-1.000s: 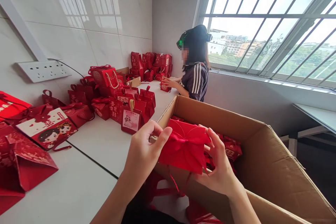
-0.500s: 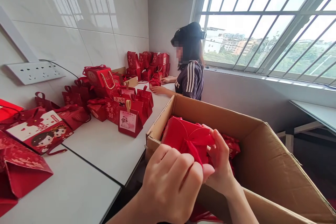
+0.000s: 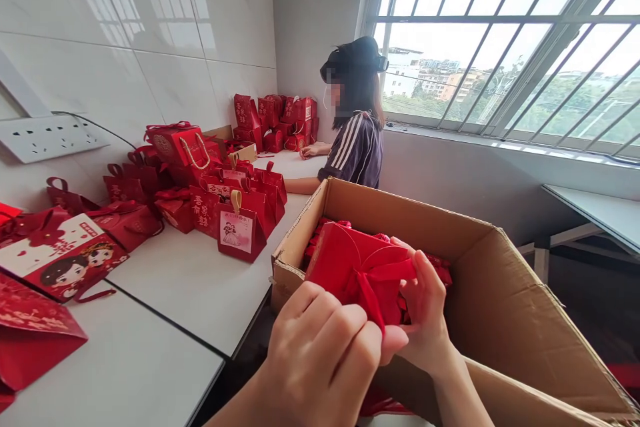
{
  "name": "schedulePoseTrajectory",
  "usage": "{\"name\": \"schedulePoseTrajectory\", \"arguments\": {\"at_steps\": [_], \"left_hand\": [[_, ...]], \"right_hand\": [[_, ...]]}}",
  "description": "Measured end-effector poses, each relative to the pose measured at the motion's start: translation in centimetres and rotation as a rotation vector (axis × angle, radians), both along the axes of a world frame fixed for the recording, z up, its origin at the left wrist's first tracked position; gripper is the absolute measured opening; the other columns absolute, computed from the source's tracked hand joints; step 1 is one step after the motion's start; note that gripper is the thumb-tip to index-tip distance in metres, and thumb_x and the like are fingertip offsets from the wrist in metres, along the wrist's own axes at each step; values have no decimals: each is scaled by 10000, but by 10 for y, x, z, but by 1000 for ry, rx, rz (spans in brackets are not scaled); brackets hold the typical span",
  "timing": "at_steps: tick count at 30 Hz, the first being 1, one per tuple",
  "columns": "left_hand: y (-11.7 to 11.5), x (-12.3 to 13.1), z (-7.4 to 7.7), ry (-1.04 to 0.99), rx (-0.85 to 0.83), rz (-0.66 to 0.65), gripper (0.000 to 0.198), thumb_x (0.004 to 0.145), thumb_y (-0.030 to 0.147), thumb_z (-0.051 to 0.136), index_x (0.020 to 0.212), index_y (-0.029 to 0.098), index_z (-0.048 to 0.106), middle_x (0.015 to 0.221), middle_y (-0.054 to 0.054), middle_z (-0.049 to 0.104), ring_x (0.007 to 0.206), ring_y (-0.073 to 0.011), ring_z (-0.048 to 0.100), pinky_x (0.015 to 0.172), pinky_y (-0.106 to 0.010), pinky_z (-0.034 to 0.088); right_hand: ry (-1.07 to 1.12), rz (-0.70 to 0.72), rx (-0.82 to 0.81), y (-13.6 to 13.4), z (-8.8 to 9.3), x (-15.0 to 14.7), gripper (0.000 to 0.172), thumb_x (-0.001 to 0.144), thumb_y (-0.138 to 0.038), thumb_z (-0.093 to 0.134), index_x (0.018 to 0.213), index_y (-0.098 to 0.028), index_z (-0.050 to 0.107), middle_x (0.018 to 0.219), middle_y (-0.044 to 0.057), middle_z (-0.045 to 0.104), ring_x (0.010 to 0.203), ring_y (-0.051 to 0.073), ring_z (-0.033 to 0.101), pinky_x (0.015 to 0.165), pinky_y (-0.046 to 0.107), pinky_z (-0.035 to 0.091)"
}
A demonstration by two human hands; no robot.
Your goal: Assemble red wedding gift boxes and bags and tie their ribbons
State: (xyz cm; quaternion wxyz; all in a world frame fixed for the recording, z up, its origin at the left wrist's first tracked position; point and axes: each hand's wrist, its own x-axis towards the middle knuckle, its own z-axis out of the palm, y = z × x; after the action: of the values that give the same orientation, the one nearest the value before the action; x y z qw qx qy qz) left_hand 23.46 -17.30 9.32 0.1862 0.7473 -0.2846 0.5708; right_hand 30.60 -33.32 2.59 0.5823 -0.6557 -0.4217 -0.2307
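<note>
A red gift box (image 3: 333, 255) with overlapping petal-like top flaps is in front of me, over the open cardboard carton (image 3: 520, 320). A red ribbon (image 3: 390, 271) is tied across its top. My left hand (image 3: 325, 347) is closed on the ribbon's lower tail, with its thumb pointing right. On the right side of the box, my right hand (image 3: 425, 300) has thumb and fingers bent round the ribbon's other tail. What supports the box from below is hidden. More red packages (image 3: 443, 273) lie inside the carton behind the box.
Left of the carton, a white table (image 3: 165, 320) bears many red gift boxes, among them one with a couple picture (image 3: 240, 237). A co-worker (image 3: 355, 140) sits at its far end. A barred window (image 3: 500, 53) and a white shelf (image 3: 600, 220) are at right.
The ribbon tail at my right hand is stretched straighter to the right, and the view has shifted slightly. The co-worker's hands have moved, and the small red box by them is no longer visible.
</note>
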Motion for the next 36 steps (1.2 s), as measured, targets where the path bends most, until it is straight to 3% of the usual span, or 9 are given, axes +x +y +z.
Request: {"name": "schedulePoseTrajectory", "arguments": {"at_steps": [21, 36], "left_hand": [[-1, -2, 2, 20, -22, -35, 94, 805, 83, 681, 729, 79, 625, 615, -41, 630, 545, -128, 521, 486, -296, 379], [-1, -6, 4, 44, -12, -25, 99, 831, 94, 654, 737, 95, 626, 618, -35, 631, 559, -124, 532, 496, -285, 414]], "right_hand": [[-5, -2, 6, -2, 2, -1, 1019, 733, -105, 797, 1506, -358, 183, 1521, 113, 299, 1381, 312, 359, 972, 481, 534], [-15, -83, -37, -6, -3, -2, 1002, 743, -230, 808, 1503, -364, 169, 1492, 147, 347, 1383, 318, 361, 920, 496, 561]]}}
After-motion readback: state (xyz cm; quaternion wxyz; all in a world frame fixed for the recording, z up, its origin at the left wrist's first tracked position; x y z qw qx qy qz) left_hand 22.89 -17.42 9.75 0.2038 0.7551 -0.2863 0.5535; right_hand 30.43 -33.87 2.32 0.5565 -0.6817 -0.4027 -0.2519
